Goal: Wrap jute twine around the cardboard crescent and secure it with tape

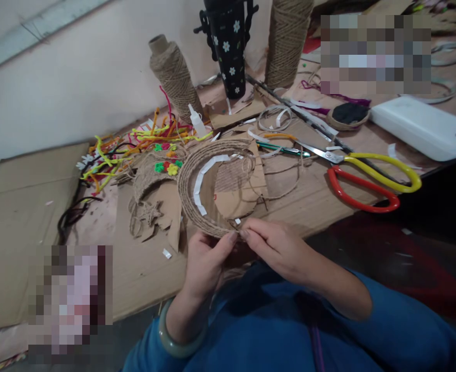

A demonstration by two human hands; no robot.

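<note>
A crescent-shaped ring wrapped in jute twine [189, 191] stands at the near side of the table, with a strip of white tape along its inner edge. My left hand [208, 263] grips its lower rim between thumb and fingers. Close beside it, my right hand [274, 245] pinches at the end of the ring; its fingertips are closed near the twine, and what exactly lies between them is too small to make out. Behind the ring lies a rounded cardboard piece [231, 199]. A loose strand of twine [285, 195] loops to the right of it.
Scissors with red and yellow handles [367, 175] lie at the right, near a green pen-like tool [284, 149] and a white box [421, 126]. Twine spools [175, 75], a black flowered vase [231, 51], a small glue bottle [197, 123] and colourful pipe cleaners [150, 137] stand or lie farther back.
</note>
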